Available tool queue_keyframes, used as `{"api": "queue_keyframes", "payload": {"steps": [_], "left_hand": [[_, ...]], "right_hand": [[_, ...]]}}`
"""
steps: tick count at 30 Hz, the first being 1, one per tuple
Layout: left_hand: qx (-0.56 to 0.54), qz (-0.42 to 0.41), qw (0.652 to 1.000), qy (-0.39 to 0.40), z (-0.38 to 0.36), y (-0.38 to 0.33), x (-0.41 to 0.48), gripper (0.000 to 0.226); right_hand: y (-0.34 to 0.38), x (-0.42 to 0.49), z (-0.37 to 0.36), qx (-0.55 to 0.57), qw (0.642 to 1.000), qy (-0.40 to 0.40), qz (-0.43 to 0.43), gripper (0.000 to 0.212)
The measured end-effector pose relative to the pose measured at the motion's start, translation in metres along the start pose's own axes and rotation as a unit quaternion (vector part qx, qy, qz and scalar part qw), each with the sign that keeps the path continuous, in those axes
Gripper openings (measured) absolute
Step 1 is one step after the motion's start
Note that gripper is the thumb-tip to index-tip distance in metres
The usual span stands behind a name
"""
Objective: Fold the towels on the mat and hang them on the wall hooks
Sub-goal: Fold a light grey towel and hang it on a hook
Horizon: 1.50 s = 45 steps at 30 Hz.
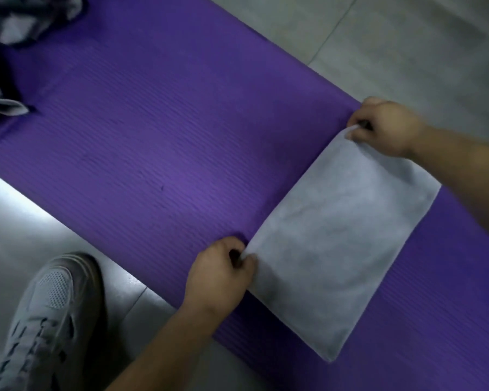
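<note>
One purple mat [158, 153] lies on grey floor tiles [407, 38]. The left hand [220, 275] and right hand [387, 125] each pinch a corner of the folded grey towel [339, 235]; crumpled towels [26, 21] at the far end are cut off.

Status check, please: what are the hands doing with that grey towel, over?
Left hand and right hand each pinch a corner of the grey towel. Lies flat on purple mat. More cloth heaped at far end, not in the way.

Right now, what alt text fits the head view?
A person's left hand and right hand each pinch a corner of a folded grey towel lying flat on a purple mat. At the mat's far end lies crumpled cloth; a grey shoe stands beside the mat.
</note>
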<state>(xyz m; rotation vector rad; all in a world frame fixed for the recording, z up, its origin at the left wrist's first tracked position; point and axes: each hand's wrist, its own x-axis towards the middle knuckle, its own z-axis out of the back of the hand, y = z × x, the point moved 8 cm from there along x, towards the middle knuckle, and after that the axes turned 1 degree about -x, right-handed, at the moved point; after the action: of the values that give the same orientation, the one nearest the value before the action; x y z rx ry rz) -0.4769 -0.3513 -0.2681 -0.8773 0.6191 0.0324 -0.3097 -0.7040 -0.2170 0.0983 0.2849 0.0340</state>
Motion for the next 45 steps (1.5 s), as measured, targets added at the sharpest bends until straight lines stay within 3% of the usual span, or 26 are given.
{"api": "queue_keyframes", "payload": {"steps": [6, 11, 13, 15, 21, 24, 29, 33, 37, 42, 45], "left_hand": [[-0.212, 0.021, 0.969, -0.126, 0.073, 0.009, 0.026, 0.015], [-0.263, -0.068, 0.959, -0.075, 0.066, -0.024, 0.007, 0.006], [-0.22, -0.11, 0.968, -0.053, 0.047, -0.031, -0.002, 0.005], [-0.104, -0.179, 0.975, -0.078, 0.03, -0.036, -0.009, 0.007], [0.078, -0.276, 0.955, -0.078, -0.027, -0.043, -0.034, 0.012], [0.125, -0.253, 0.956, -0.085, -0.043, -0.034, -0.037, 0.015], [0.188, -0.241, 0.948, -0.089, -0.041, -0.049, -0.04, 0.038], [0.256, -0.272, 0.925, -0.071, -0.045, -0.062, -0.024, 0.048], [0.343, -0.253, 0.904, -0.016, -0.067, -0.042, -0.011, 0.067], [0.354, -0.182, 0.915, -0.065, -0.066, -0.025, -0.013, 0.075], [0.358, -0.155, 0.918, -0.077, -0.071, -0.025, -0.013, 0.077]], "right_hand": [[0.047, 0.049, 0.038, 0.12, 0.978, -0.169, 0.01, 0.019], [0.031, 0.026, 0.044, 0.169, 0.963, -0.206, -0.034, 0.024], [0.013, 0.003, 0.038, 0.194, 0.955, -0.217, -0.06, 0.027], [-0.005, -0.019, 0.027, 0.223, 0.946, -0.218, -0.089, 0.03], [-0.052, -0.062, -0.016, 0.296, 0.92, -0.211, -0.145, 0.041], [-0.057, -0.068, -0.039, 0.274, 0.931, -0.184, -0.159, 0.045], [-0.049, -0.067, -0.054, 0.242, 0.948, -0.145, -0.149, 0.077], [-0.042, -0.064, -0.048, 0.21, 0.957, -0.146, -0.138, 0.063], [-0.028, -0.058, -0.03, 0.184, 0.961, -0.173, -0.111, 0.068], [-0.015, -0.044, 0.0, 0.258, 0.93, -0.237, -0.112, 0.081], [-0.021, -0.039, -0.022, 0.251, 0.94, -0.183, -0.14, 0.084]]}}
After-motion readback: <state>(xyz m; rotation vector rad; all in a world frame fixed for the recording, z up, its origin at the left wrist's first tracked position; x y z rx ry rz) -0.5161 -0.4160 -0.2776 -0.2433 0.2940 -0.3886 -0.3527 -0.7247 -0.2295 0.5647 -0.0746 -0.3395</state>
